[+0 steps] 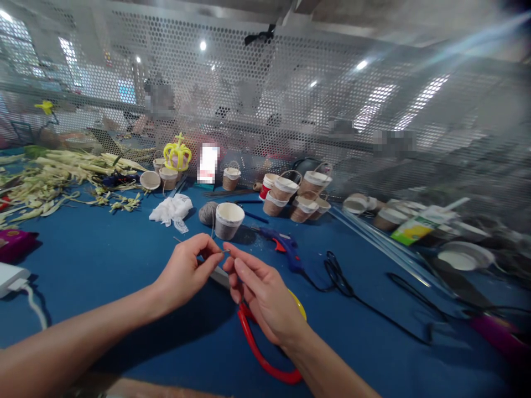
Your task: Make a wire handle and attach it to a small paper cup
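My left hand (188,271) pinches a thin grey strand (226,251) between thumb and forefinger; I cannot tell whether it is yarn or wire. The fingertips of my right hand (265,290) meet the strand's short end, its fingers curled. Under my hands lie scissors with a red and yellow handle (267,362), blades partly hidden. Just beyond stands a small pot wrapped in grey yarn (228,224), with a pale rim. Beside it rests a ball of grey yarn (207,213), a strand hanging between them.
A blue glue gun (286,246) with a black cord lies right of the pot. Crumpled white tissue (172,210), several small brown pots (305,205), clear glue sticks (385,246) and a drink carton (417,225) stand about. A perforated metal screen (232,88) closes the back.
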A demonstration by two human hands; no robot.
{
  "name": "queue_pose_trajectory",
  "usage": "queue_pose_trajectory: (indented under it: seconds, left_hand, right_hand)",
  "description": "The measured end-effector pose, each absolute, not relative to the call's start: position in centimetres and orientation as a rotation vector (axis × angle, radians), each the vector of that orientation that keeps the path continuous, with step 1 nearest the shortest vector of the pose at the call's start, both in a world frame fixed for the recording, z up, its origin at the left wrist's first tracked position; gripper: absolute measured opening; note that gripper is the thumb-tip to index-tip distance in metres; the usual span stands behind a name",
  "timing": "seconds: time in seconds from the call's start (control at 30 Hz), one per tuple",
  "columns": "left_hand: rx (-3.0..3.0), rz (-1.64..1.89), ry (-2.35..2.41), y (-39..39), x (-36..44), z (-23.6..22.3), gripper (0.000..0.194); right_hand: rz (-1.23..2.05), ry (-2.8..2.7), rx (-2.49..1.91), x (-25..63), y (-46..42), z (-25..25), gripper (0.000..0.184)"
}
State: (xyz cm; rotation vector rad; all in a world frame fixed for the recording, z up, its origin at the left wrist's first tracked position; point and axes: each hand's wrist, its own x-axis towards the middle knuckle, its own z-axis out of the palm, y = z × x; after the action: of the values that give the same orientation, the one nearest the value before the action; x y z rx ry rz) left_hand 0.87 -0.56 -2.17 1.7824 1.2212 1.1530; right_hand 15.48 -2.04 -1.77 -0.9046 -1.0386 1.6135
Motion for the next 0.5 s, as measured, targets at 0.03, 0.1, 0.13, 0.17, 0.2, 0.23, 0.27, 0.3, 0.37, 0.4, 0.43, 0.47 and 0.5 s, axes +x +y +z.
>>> queue_pose_trajectory:
  seconds: [0.03, 0.1, 0.13, 0.17, 0.2, 0.23, 0.27, 0.3, 0.37, 0.4, 0.43, 0.47, 0.5]
  left_hand:
    - [1.777, 1.161, 1.219, -0.54, 0.90, -2.21, 0.014]
    - [1.768, 1.172, 1.218, -0.53, 0.96, -2.29, 0.014]
    - [1.767, 1.177, 1.217, -0.54, 0.99, -2.34, 0.014]
    - [1.769, 1.180, 1.217, -0.54, 1.01, -2.39, 0.013]
    - [1.773, 1.184, 1.218, -0.55, 1.01, -2.44, 0.013]
    - [1.779, 1.191, 1.218, -0.56, 1.01, -2.50, 0.013]
    - [1.789, 1.200, 1.221, -0.57, 0.99, -2.56, 0.012]
    - [1.803, 1.211, 1.225, -0.57, 0.96, -2.61, 0.012]
    - [1.848, 1.236, 1.234, -0.56, 0.90, -2.68, 0.012]
    - [1.877, 1.250, 1.237, -0.55, 0.87, -2.70, 0.012]
    - [1.907, 1.262, 1.240, -0.53, 0.84, -2.70, 0.012]
    - [1.935, 1.273, 1.244, -0.52, 0.81, -2.69, 0.012]
    - [1.959, 1.283, 1.249, -0.51, 0.79, -2.67, 0.013]
  right_hand:
    - [1.621, -1.032, -0.900, 15.47, -2.09, -1.79, 0.031]
    - [1.643, -0.999, -0.884, 15.45, -2.18, -1.81, 0.032]
    - [1.659, -0.979, -0.876, 15.45, -2.22, -1.79, 0.032]
    - [1.677, -0.959, -0.868, 15.45, -2.24, -1.76, 0.031]
    - [1.697, -0.939, -0.861, 15.47, -2.25, -1.70, 0.031]
    - [1.719, -0.918, -0.853, 15.50, -2.25, -1.62, 0.031]
    - [1.745, -0.894, -0.846, 15.54, -2.24, -1.52, 0.031]
    - [1.775, -0.870, -0.841, 15.58, -2.23, -1.41, 0.030]
    - [1.833, -0.820, -0.834, 15.67, -2.21, -1.18, 0.030]
    - [1.857, -0.800, -0.831, 15.71, -2.20, -1.09, 0.029]
    - [1.875, -0.786, -0.829, 15.73, -2.21, -1.01, 0.029]
    - [1.887, -0.780, -0.825, 15.73, -2.22, -0.97, 0.029]
    - [1.891, -0.780, -0.821, 15.73, -2.24, -0.95, 0.029]
